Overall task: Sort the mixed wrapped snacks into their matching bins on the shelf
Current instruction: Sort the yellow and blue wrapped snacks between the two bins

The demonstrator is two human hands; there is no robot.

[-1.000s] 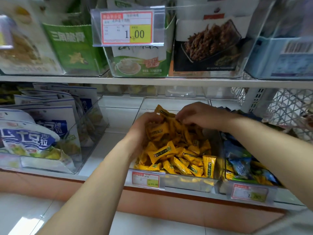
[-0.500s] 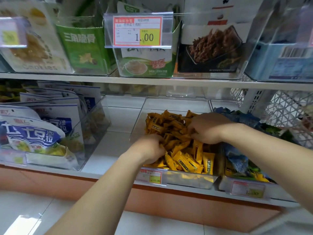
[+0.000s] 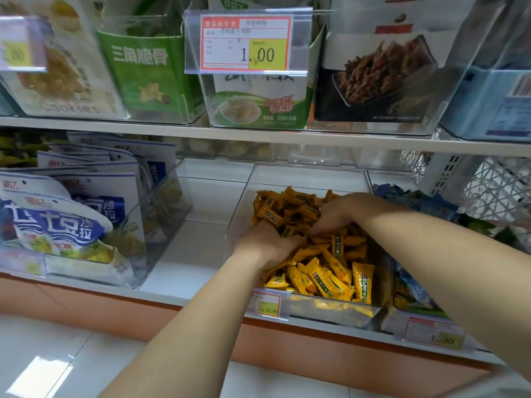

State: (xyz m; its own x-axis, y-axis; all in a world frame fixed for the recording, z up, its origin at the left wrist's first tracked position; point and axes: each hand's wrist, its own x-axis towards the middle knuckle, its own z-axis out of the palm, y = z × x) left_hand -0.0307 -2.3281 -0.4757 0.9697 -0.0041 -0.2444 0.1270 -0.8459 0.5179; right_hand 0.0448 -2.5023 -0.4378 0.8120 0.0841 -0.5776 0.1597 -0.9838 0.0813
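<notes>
The clear bin [image 3: 304,179] on the lower shelf is my landmark. Its long axis runs front to back, away from me.

Well left of the bin, white-and-blue pouches [image 3: 66,225] stand in their own clear holder.

Inside the bin, by its left wall, my left grip [image 3: 267,244] is pushed into the yellow wrapped snacks [image 3: 324,271]. Its fingers are buried under wrappers, so I cannot tell whether it is clenched or released.

A raised mound of these snacks lies just beyond that grip, toward the back of the bin, between my two hands.

On the mound's right side, my right grip [image 3: 342,215] curls its fingers down onto the yellow wrappers, grasping some.

Just right of the bin, blue wrapped snacks [image 3: 425,203] fill the next compartment. My right grip is the nearer one to them.
</notes>
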